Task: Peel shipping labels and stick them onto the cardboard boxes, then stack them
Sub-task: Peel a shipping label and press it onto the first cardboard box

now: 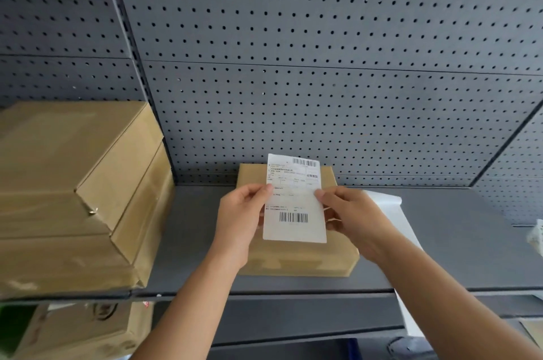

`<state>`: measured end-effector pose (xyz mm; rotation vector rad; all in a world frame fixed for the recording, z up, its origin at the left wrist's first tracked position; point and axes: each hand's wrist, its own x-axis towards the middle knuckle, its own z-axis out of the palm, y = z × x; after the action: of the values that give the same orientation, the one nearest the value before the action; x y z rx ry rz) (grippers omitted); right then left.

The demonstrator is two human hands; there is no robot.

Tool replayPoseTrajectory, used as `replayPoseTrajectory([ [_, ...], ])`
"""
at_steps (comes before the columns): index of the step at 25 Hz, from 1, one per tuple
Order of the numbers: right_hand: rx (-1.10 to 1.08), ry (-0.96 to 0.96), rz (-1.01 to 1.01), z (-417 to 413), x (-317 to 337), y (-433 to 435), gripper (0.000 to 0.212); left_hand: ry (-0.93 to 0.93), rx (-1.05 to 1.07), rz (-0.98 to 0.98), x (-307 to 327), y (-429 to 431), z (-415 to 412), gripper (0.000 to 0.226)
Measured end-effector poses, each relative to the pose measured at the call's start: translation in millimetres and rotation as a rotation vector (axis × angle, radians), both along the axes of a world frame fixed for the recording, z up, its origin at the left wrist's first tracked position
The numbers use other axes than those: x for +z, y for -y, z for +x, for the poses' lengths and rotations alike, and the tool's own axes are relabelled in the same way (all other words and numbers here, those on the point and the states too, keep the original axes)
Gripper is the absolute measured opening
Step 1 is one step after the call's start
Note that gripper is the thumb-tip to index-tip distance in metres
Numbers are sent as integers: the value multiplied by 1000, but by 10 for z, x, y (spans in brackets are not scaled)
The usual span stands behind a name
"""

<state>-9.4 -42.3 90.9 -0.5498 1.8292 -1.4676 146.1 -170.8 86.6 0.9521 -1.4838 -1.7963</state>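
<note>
White shipping label [293, 207] pinched between left hand [239, 221], right hand [352, 221], above cardboard box [296, 260]

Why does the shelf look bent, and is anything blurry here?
Head view: the wide-angle lens bows the pegboard seams and the shelf edge; the shipping label, pinched by the left hand and right hand, is sharpest, though its small print is unreadable; the stacked boxes at the left look soft and smeared; light is even, without hard glare.
</note>
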Motion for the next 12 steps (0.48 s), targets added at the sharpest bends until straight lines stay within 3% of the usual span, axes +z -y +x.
replayPoseTrajectory([
  [3,-25,-107,64,-137,-71,151,23,105,12,-114,-95,88,-118,16],
  [9,36,-381,248,-382,-213,359,24,515,-16,-531,-267,312,-338,22],
  [12,68,-473,308,-437,-278,413,22,618,-32,-611,-295,364,-413,24],
])
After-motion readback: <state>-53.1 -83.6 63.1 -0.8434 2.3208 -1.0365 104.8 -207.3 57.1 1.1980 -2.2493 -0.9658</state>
